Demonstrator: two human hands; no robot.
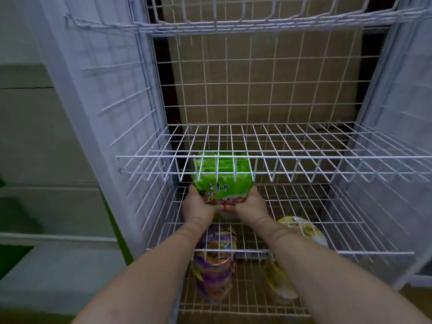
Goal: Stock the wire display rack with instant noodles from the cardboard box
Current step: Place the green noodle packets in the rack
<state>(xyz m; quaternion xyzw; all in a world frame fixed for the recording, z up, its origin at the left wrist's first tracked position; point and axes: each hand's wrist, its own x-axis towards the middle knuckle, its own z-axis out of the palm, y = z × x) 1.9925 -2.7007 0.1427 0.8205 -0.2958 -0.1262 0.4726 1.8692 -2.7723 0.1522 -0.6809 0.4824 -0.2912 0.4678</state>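
Observation:
A green pack of instant noodles [221, 181] stands on the second-lowest shelf [304, 220] of the white wire display rack [268, 157], towards its left side. My left hand [198, 206] grips the pack's lower left edge and my right hand [251, 205] grips its lower right edge. The wire shelf above partly covers the pack's top. The cardboard box of stock is out of view.
On the lowest shelf lie purple noodle packs [215, 270] and yellow noodle packs [301, 232]. Behind the rack's back grid stands a brown cardboard panel [268, 85]. A pale wall with a green stripe [117, 232] runs along the left.

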